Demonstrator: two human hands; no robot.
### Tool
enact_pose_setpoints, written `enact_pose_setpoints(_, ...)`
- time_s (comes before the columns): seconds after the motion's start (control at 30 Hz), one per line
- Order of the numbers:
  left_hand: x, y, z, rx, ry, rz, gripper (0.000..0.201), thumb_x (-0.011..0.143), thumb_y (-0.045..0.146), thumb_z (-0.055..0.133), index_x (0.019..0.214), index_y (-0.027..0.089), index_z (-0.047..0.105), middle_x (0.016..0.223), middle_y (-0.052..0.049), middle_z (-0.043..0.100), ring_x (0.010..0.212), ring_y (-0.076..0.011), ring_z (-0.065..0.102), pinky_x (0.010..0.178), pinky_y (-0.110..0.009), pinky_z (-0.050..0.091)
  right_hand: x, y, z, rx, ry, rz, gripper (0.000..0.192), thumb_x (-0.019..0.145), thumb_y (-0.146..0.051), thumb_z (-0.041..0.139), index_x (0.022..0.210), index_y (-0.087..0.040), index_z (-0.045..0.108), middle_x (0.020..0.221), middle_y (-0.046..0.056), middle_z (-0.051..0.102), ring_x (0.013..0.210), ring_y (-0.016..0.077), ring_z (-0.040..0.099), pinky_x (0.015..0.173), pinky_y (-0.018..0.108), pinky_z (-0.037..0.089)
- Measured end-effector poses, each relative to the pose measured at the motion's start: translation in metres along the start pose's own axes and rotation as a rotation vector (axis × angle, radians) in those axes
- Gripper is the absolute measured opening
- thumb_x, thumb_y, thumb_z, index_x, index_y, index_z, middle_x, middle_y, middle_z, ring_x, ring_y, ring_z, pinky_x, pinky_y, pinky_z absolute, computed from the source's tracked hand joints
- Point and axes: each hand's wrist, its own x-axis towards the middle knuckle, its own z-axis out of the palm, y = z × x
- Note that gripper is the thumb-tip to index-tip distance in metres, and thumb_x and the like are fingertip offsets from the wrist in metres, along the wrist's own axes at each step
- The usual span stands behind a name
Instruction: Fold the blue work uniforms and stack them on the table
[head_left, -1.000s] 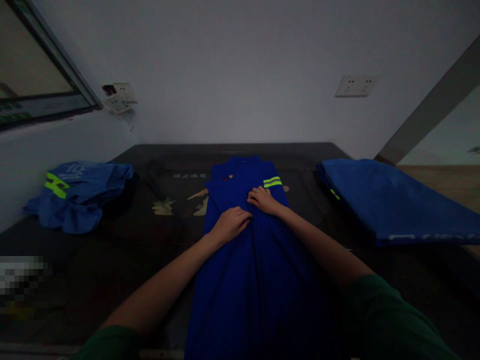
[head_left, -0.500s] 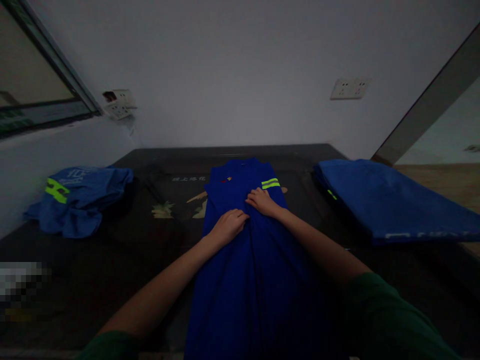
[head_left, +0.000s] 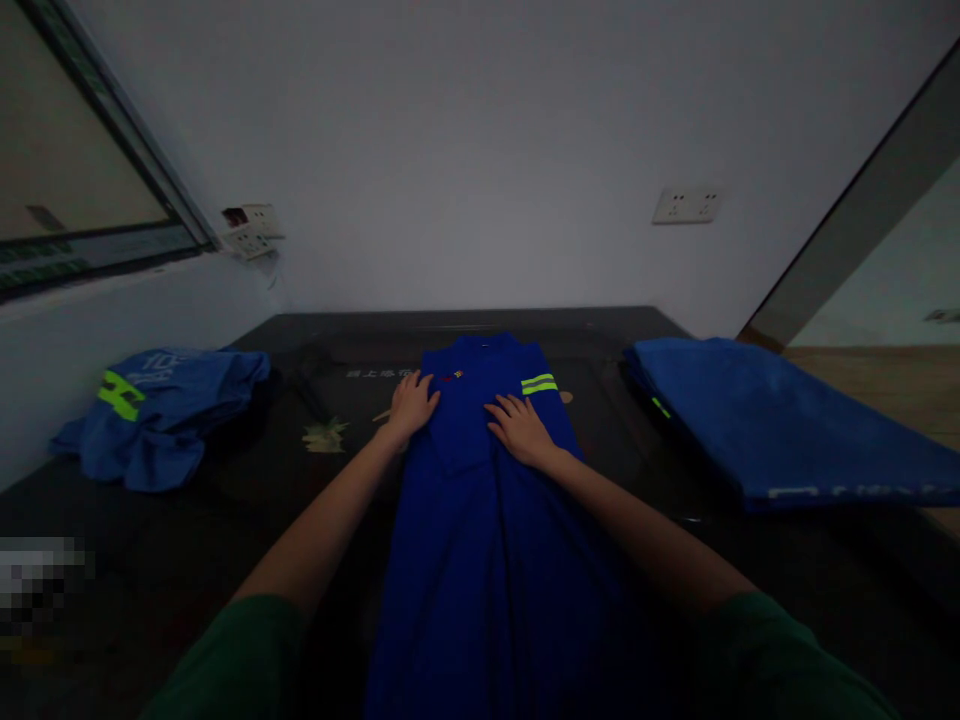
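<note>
A long blue garment [head_left: 487, 540] lies flat along the centre of the dark bench [head_left: 187, 560], running from the 6 o'clock edge of the view up toward 12 o'clock. Its far end carries two bright yellow-green stripes [head_left: 539, 384] at roughly 1 o'clock from the centre of the cloth, and a small red-and-yellow badge [head_left: 452, 377] near the upper middle.

The left hand [head_left: 412, 402] rests palm down on the garment's left edge near the far end, fingers spread and flat, gripping nothing. The right hand [head_left: 519, 430] lies palm down on the cloth just below the stripes, fingers extended and slightly apart, likewise holding nothing. The two hands are apart, with a band of blue fabric between them. Both forearms extend from green sleeves [head_left: 757, 650] at the bottom of the view.

At 9 o'clock a crumpled blue garment [head_left: 161, 410] with a yellow-green marking sits on the bench, well apart from the hands. At 3 o'clock a folded blue stack [head_left: 772, 420] lies at the bench's right end. Wall sockets [head_left: 686, 205] are mounted on the wall at 1 o'clock, and further sockets [head_left: 251, 230] at 10 o'clock beside a window frame [head_left: 112, 170].
</note>
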Motion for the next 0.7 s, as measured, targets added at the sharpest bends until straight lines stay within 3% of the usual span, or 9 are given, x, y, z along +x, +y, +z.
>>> enact_pose_setpoints(0.1,0.014,0.000,0.014,0.072,-0.090,0.040,0.053,0.095,0.041,0.036,0.144,0.019,0.039,0.155,-0.014,0.029,0.143,-0.0324,0.022,0.113,-0.056,0.021,-0.001,0.000,0.003,-0.009,-0.078,0.007,0.052,0.100,-0.043,0.029,0.147,-0.023,0.036,0.153,0.012,0.032,0.142,0.0322,0.024,0.113,0.056,0.018)
enact_pose_setpoints(0.27,0.016,0.004,0.027,0.129,-0.169,0.086,0.053,0.098,0.043,0.025,0.147,0.026,0.033,0.153,-0.012,0.032,0.143,-0.0312,0.025,0.111,-0.062,0.017,0.002,0.002,0.004,0.061,-0.154,0.032,0.055,0.099,-0.047,0.029,0.150,-0.027,0.027,0.157,0.010,0.023,0.145,0.0314,0.015,0.114,0.057,0.015)
enact_pose_setpoints(0.37,0.016,0.002,0.025,0.126,-0.201,0.088,0.054,0.098,0.045,0.024,0.148,0.027,0.031,0.154,-0.011,0.031,0.143,-0.0304,0.025,0.111,-0.061,0.019,0.014,0.011,-0.003,0.140,-0.102,0.077,0.057,0.098,-0.048,0.033,0.150,-0.026,0.029,0.156,0.011,0.027,0.145,0.0302,0.018,0.113,0.057,0.019)
enact_pose_setpoints(0.5,0.017,0.003,0.023,0.166,-0.170,0.134,0.052,0.099,0.043,0.025,0.148,0.027,0.032,0.153,-0.013,0.034,0.143,-0.0301,0.025,0.111,-0.062,0.015,0.044,0.040,-0.012,0.090,0.048,0.226,0.053,0.098,-0.036,0.037,0.146,-0.015,0.036,0.152,0.017,0.034,0.143,0.0269,0.026,0.113,0.047,0.024)
enact_pose_setpoints(0.6,0.017,0.006,0.023,0.168,-0.146,0.152,0.050,0.099,0.040,0.026,0.148,0.028,0.033,0.154,-0.012,0.031,0.144,-0.0288,0.024,0.112,-0.059,0.016,0.062,0.068,-0.011,-0.008,0.003,0.345,0.055,0.097,-0.036,0.041,0.147,-0.014,0.035,0.153,0.019,0.030,0.143,0.0300,0.025,0.112,0.052,0.023)
enact_pose_setpoints(0.7,0.019,0.011,0.024,0.159,-0.131,0.166,0.050,0.099,0.039,0.026,0.148,0.029,0.032,0.155,-0.012,0.029,0.144,-0.0279,0.023,0.114,-0.056,0.015,0.069,0.087,-0.002,-0.059,-0.089,0.362,0.054,0.098,-0.041,0.038,0.146,-0.018,0.036,0.154,0.019,0.029,0.143,0.0313,0.024,0.111,0.059,0.017)
